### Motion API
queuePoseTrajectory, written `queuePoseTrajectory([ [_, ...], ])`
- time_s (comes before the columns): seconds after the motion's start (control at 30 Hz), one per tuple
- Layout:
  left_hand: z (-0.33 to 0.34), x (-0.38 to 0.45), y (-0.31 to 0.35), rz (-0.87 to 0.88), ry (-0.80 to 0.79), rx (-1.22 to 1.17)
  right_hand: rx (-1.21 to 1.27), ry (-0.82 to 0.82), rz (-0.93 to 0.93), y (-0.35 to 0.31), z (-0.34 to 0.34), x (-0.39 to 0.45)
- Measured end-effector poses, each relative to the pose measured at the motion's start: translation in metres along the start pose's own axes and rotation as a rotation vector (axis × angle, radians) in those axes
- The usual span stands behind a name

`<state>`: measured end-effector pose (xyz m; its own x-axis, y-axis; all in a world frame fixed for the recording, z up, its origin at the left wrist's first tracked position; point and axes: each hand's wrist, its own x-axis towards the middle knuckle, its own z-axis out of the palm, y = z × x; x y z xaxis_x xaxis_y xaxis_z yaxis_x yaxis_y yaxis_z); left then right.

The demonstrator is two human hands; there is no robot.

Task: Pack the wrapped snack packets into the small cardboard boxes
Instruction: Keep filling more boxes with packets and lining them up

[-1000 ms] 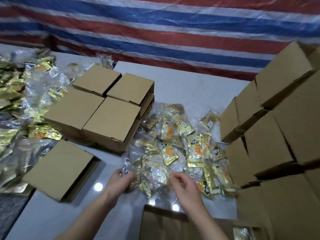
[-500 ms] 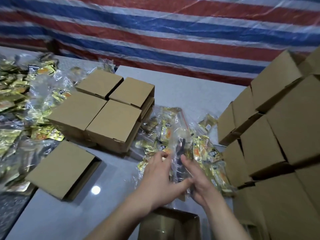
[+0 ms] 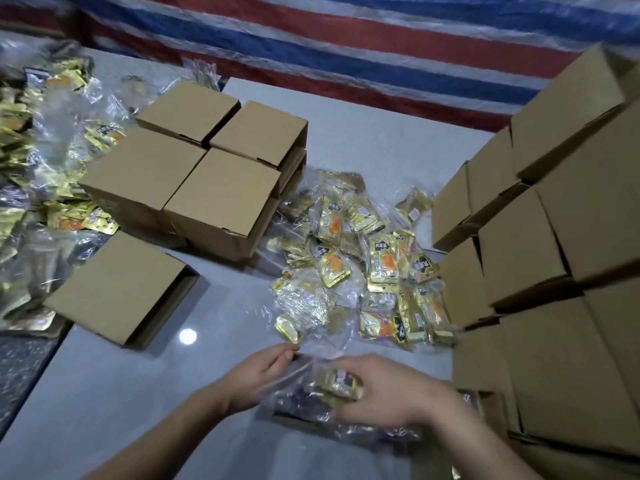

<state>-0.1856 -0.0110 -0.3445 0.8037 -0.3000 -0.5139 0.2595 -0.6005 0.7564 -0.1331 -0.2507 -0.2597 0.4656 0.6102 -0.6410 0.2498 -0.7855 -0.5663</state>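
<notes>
Backdrop: striped tarpaulin [image 3: 346, 46] behind grey surface [image 3: 104, 393].
Closed cardboard boxes [image 3: 194, 181]: contents hidden.
Snack packets [image 3: 363, 258]: loose pile mid-surface.
Left hand [image 3: 263, 379], right hand [image 3: 384, 393]: fingers curled around a clear bag of packets [image 3: 332, 386].

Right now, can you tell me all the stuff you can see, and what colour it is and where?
snack packets in clear bags: a heap, too many to count, gold and orange, middle of the table
more snack packets: big heap, gold, far left
closed box cluster: at least four, brown, stacked left of the middle heap
single box: one, brown, near left, alone
box stack: many, brown, along the right
table: one, pale grey
striped sheet: one, red, blue and white, behind
bag of packets: one, clear with gold inside, held near the bottom edge
left hand: fingers curled on the bag
right hand: gripping the bag
</notes>
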Motion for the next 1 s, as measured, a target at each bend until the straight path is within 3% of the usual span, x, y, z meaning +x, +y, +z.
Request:
queuePoseTrajectory([
  [0.1, 0.008, 0.008, -0.008, -0.031, 0.075, -0.045, -0.188, -0.118, 0.040, -0.001, 0.021, 0.027],
  [0.2, 0.015, 0.012, -0.006, -0.026, 0.065, -0.072, -0.169, -0.215, 0.152, 0.004, 0.032, 0.056],
  [0.37, 0.020, 0.014, -0.007, -0.011, 0.140, -0.090, -0.394, -0.165, 0.230, 0.006, 0.076, 0.091],
  [0.5, 0.026, 0.013, -0.008, 0.012, 0.158, -0.077, 0.026, -0.028, 0.242, 0.017, 0.080, 0.077],
  [0.6, 0.024, 0.013, -0.007, 0.016, 0.163, -0.078, 0.096, 0.099, 0.233, 0.025, 0.070, 0.067],
  [0.8, 0.032, 0.005, -0.014, 0.035, 0.176, -0.056, 0.135, -0.280, 0.352, 0.001, 0.092, 0.090],
  [0.93, 0.034, 0.011, -0.013, 0.027, 0.210, -0.076, 0.303, -0.238, 0.367, 0.002, 0.087, 0.097],
  [1.0, 0.031, 0.014, -0.012, 0.021, 0.195, -0.068, 0.243, -0.181, 0.314, 0.002, 0.076, 0.088],
])
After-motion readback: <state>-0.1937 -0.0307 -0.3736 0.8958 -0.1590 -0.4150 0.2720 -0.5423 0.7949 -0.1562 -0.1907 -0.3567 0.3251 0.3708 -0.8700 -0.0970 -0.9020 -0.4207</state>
